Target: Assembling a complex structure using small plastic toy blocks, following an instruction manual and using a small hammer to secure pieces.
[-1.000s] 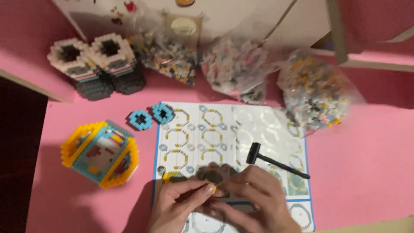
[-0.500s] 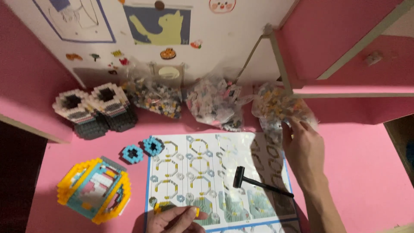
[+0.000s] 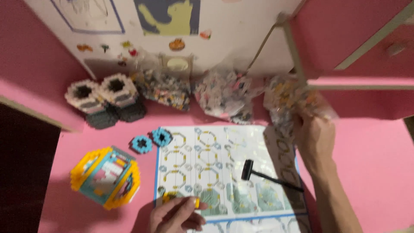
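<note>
My right hand reaches to the far right of the pink desk and grips a clear bag of small coloured bricks. My left hand rests at the near edge of the printed instruction sheet, fingers curled around a small yellow brick piece. A small black hammer lies on the sheet between the two hands.
Two more clear bags of bricks lie at the back by the wall. Two pink-and-black brick builds stand back left, a yellow-and-blue build front left, two small blue rings beside the sheet. A pink cabinet overhangs the right.
My right hand left the sheet near my left hand, went up to the right and took hold of the far-right bag. The view tilted up toward the wall.
</note>
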